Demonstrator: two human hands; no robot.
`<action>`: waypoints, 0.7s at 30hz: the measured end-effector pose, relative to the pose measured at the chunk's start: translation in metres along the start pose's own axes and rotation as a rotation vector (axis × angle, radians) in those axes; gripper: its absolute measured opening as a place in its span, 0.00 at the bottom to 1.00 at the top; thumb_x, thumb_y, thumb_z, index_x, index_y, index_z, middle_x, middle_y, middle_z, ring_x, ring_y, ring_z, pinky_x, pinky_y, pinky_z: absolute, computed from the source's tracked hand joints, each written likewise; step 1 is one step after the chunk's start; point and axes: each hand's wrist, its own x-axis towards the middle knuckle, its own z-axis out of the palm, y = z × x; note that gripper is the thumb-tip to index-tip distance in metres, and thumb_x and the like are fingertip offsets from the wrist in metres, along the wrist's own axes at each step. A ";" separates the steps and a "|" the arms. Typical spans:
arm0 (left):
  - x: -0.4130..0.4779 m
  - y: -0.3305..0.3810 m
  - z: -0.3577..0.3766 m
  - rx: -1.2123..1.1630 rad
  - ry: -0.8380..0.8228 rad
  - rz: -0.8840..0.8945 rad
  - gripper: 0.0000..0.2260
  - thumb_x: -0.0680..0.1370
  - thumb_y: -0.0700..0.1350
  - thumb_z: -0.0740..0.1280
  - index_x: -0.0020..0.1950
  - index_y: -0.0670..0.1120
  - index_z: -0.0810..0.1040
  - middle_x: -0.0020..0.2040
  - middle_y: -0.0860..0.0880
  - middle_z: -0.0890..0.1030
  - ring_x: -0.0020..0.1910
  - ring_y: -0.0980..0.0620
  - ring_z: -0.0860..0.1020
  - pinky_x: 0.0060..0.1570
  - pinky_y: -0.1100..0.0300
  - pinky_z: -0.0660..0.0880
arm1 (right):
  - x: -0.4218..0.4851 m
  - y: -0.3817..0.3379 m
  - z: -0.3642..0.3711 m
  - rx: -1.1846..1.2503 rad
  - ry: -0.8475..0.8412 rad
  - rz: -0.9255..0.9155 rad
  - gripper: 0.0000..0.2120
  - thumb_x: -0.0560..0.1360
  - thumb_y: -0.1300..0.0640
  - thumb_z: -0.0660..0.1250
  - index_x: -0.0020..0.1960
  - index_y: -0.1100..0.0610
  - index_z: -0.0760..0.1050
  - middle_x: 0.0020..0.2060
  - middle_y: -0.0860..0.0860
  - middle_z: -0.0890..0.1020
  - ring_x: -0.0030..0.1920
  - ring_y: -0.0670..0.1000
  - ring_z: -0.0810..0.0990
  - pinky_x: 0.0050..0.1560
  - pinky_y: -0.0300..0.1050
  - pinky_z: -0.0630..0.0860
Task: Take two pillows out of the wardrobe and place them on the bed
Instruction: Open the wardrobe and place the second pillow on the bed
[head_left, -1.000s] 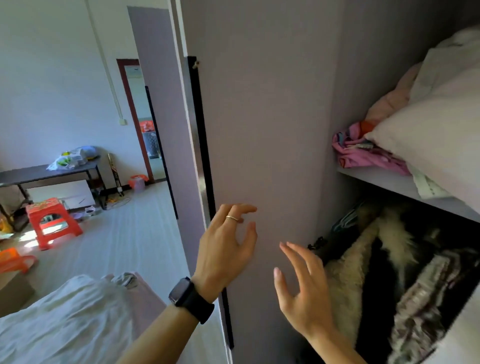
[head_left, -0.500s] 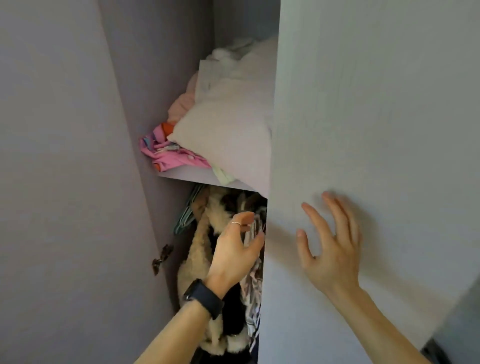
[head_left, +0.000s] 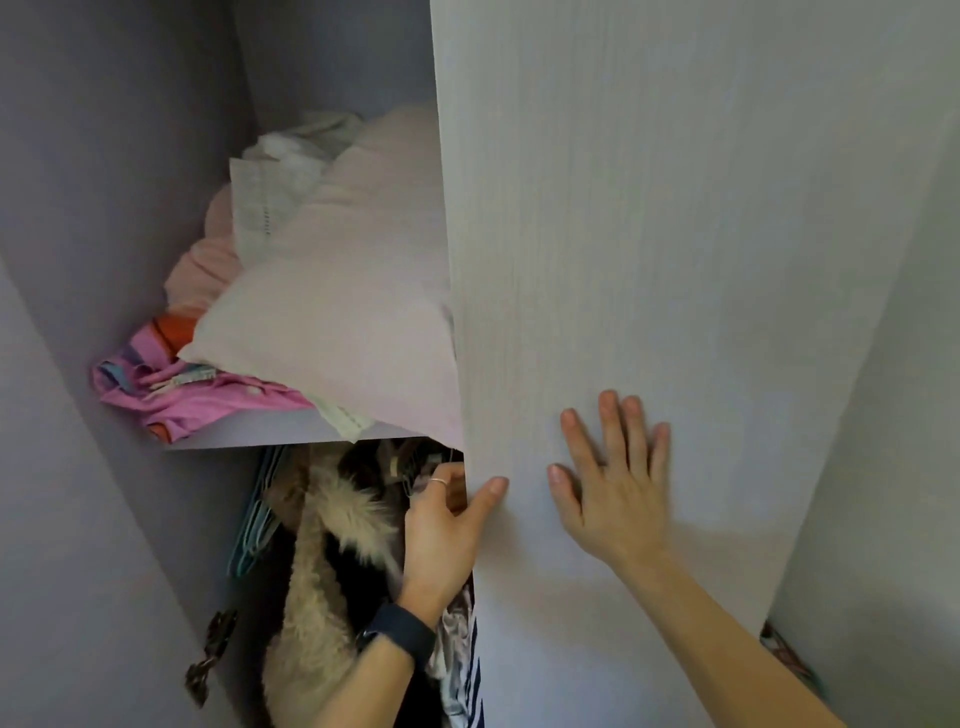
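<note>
1. Since half a second ago, the left hand (head_left: 441, 535) has moved right and up to the edge of the wardrobe door (head_left: 675, 312), and the right hand (head_left: 615, 488) has slid up the door and gone flat.
2. Pale wood grain is covering the door, and it is filling most of the right side of the view.
3. Plain purple-grey walls are making up the inside of the wardrobe (head_left: 104, 208).
4. A shelf (head_left: 249, 441) is sitting across the middle, with a pink cloth (head_left: 202, 395) bunched on its left end.
5. Two pale pillows (head_left: 337, 332) are lying stacked on the shelf, one on top of the other, and the door is hiding their right ends.
6. A fluffy coat (head_left: 322, 561) is hanging under the shelf, next to some hangers (head_left: 257, 519).
7. The left hand is curling around the door's edge, thumb on the front and the other fingers behind it, gripping the door.
8. A ring is showing on one finger, and a dark watch (head_left: 400, 636) is sitting on the left wrist.
9. The right hand is pressing flat on the door front, fingers spread wide and holding nothing.
</note>
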 end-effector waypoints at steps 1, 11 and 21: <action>0.001 -0.001 -0.001 -0.023 -0.016 -0.003 0.11 0.74 0.54 0.75 0.52 0.52 0.79 0.45 0.58 0.86 0.45 0.60 0.84 0.45 0.60 0.80 | 0.000 0.000 -0.002 -0.005 -0.006 0.001 0.32 0.80 0.41 0.60 0.81 0.49 0.58 0.81 0.57 0.55 0.80 0.61 0.54 0.76 0.67 0.51; -0.024 0.015 -0.014 -0.207 -0.113 -0.015 0.10 0.73 0.47 0.77 0.49 0.47 0.80 0.42 0.56 0.86 0.40 0.59 0.84 0.36 0.69 0.78 | -0.009 -0.030 -0.069 0.064 -0.202 0.200 0.28 0.84 0.44 0.52 0.82 0.46 0.50 0.82 0.54 0.50 0.81 0.58 0.49 0.77 0.66 0.54; -0.090 0.034 -0.040 -0.338 -0.498 0.011 0.09 0.71 0.51 0.77 0.48 0.51 0.84 0.47 0.49 0.87 0.52 0.52 0.84 0.51 0.53 0.81 | -0.140 -0.104 -0.179 0.488 -0.532 0.607 0.32 0.80 0.33 0.58 0.80 0.34 0.48 0.80 0.35 0.50 0.79 0.39 0.54 0.75 0.51 0.65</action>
